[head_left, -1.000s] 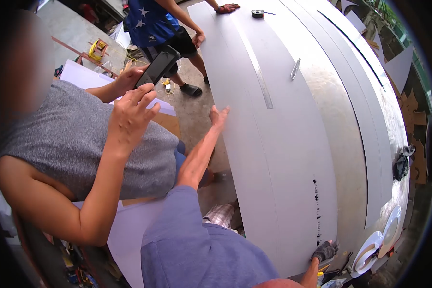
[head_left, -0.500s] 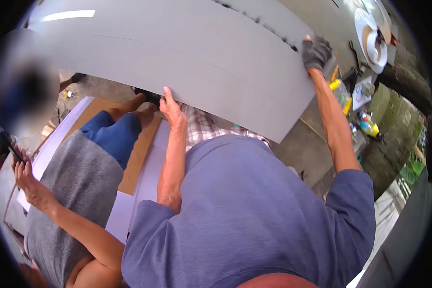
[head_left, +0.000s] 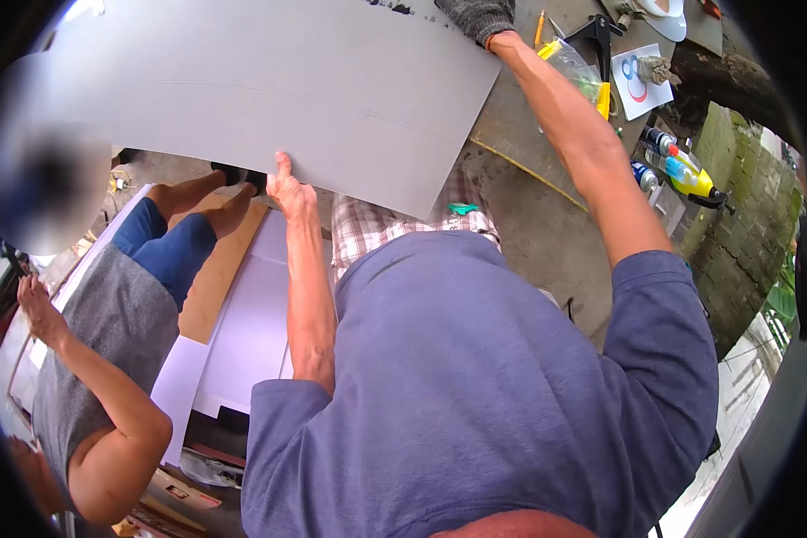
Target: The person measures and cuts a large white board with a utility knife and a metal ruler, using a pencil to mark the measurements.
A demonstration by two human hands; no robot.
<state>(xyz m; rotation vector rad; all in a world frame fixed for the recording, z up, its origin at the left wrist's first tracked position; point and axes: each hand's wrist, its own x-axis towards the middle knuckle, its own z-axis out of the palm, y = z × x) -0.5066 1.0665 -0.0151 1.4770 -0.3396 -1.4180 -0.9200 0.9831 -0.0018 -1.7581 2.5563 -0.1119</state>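
A large flat grey panel [head_left: 269,81] fills the upper part of the head view, with black smudges near its far side. My bare left hand [head_left: 290,188] grips its near edge, thumb on top and fingers underneath. My right hand [head_left: 478,16], in a dark grey knit glove, holds the right edge close to the top of the view; its fingers are partly cut off and hard to make out. The panel's near right corner hangs just above my plaid shorts [head_left: 462,193].
A worktable [head_left: 524,148] to the right bears a black clamp [head_left: 598,36], a plastic bag with yellow parts [head_left: 572,67] and a printed sheet [head_left: 638,81]. Spray cans [head_left: 659,141] and a yellow bottle [head_left: 693,177] stand farther right. Another person [head_left: 117,296] is at my left, beside white boards [head_left: 247,305].
The panel has shifted leftward in view, and my gloved right hand has moved left and up with it. More of the worktable shows. The other person appears farther left.
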